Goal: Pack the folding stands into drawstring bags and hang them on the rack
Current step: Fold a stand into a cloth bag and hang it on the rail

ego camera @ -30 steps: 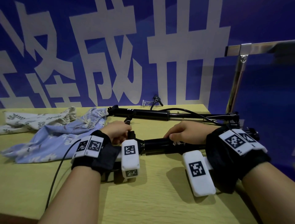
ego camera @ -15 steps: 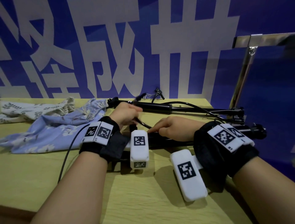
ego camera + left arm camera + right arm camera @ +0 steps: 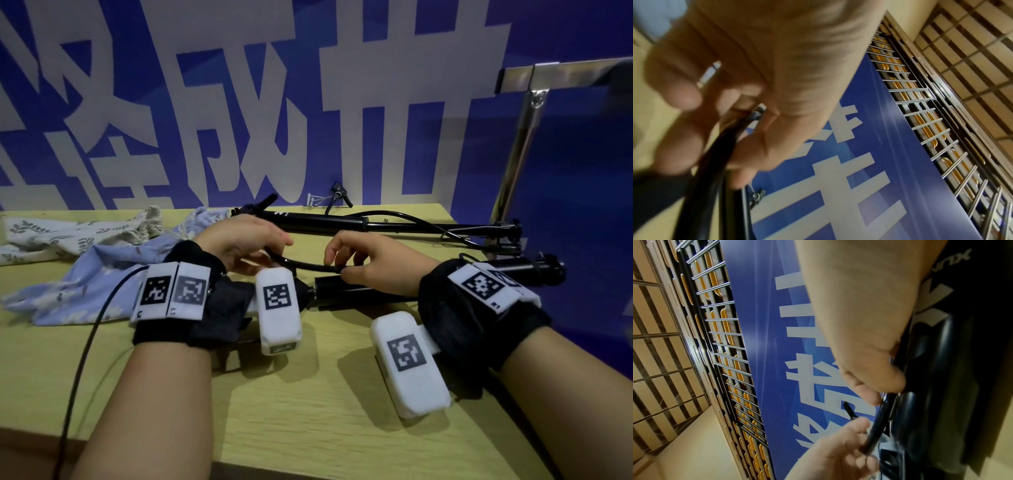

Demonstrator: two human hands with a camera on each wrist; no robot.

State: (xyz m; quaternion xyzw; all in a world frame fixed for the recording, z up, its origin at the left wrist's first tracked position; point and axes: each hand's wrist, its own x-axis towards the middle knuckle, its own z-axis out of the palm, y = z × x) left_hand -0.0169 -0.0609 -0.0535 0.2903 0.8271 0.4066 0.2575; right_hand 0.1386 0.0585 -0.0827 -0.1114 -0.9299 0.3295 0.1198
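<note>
Hands have risen off the near folding stand (image 3: pixel 383 291) since a second ago. Left hand (image 3: pixel 239 243) and right hand (image 3: pixel 373 263) each pinch one end of a thin black leg (image 3: pixel 301 264), held just above that stand on the table (image 3: pixel 308 411). Second stand (image 3: pixel 376 226) lies beyond; blue drawstring bag (image 3: pixel 102 274) lies left.

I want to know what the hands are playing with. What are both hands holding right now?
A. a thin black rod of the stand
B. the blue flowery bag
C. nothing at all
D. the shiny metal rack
A: the left hand and the right hand each pinch an end of the thin black rod above the near folding stand, while the blue bag lies untouched on the table.
</note>
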